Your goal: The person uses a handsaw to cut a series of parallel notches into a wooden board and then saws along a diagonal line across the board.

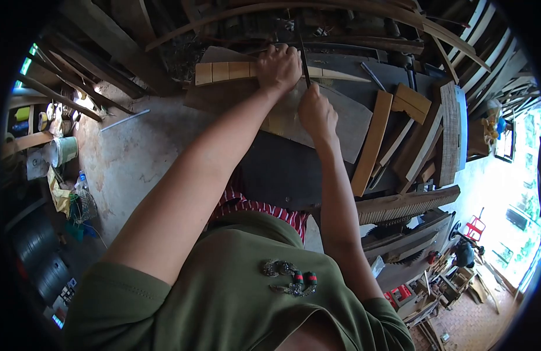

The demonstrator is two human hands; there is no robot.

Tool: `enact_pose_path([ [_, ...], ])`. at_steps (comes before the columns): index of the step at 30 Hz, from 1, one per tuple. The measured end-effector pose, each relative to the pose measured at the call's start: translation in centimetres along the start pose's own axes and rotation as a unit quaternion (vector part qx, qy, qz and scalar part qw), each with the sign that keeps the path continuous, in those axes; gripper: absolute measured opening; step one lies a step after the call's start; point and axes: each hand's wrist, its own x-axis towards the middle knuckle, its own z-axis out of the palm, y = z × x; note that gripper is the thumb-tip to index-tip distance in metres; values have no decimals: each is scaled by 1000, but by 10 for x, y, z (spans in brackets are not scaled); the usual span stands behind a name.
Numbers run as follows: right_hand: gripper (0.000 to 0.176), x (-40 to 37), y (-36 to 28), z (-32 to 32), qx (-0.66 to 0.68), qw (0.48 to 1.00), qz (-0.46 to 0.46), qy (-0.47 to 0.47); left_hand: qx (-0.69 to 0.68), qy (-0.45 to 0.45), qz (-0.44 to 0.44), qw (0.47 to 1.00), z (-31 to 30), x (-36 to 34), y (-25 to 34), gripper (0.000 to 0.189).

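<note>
Across the grey board [352, 126] on the bench lies a pale, tapering wooden strip [221, 72] with dark lines drawn across it. My left hand [277, 67] is closed over the strip's middle, knuckles up, and presses it down. Close to its right side, my right hand [318, 114] is wrapped around the handle of what looks like a handsaw [304, 55]. The long dark blade appears nearly edge-on, points away from me and crosses the strip just beside my left hand. Teeth cannot be made out, and my fist hides the handle.
Cut wood pieces [373, 143] and a curved block [412, 103] lie on the bench's right. A thin metal rod [373, 76] rests near the strip's tip. Long planks [100, 47] lean at the back left. A bucket [64, 151] stands on the left.
</note>
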Motion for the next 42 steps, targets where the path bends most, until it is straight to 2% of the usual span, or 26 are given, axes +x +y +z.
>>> enact_pose_path([
  [4, 13, -4, 0, 2, 10, 999, -11, 40, 4, -5, -10, 1000, -2, -3, 1, 26],
  [6, 13, -28, -2, -5, 15, 999, 40, -27, 4, -12, -3, 1000, -5, 3, -2, 26],
  [11, 12, -28, -3, -8, 25, 997, 57, -40, 4, -11, 10, 1000, -2, 1, -3, 25],
  [16, 17, 11, -5, 4, 3, 1000, 19, -15, -12, 4, 17, 1000, -5, -1, -4, 24],
  [20, 20, 5, -5, 10, 19, 999, 25, -16, 1, -1, 14, 1000, -8, -13, -9, 23],
  [25, 15, 0, -1, 17, -3, 999, -5, 50, 27, -20, 0, 999, -12, -10, -1, 20],
  [29, 11, -40, 3, 8, -1, 999, -1, 49, 46, -27, -5, 999, -11, -9, -1, 21],
  [32, 9, -56, 3, 0, -16, 999, 34, -18, 43, -23, -15, 999, -11, -14, -1, 22],
  [37, 13, -3, 3, 11, 26, 999, -3, 23, 43, -42, -16, 998, -13, -10, 0, 22],
  [41, 12, -31, 6, 8, -7, 999, -13, 40, 44, -41, -12, 998, -11, -8, 0, 23],
  [42, 12, -50, 7, 2, -2, 1000, 7, 6, 39, -36, -17, 998, -11, -9, 1, 23],
])
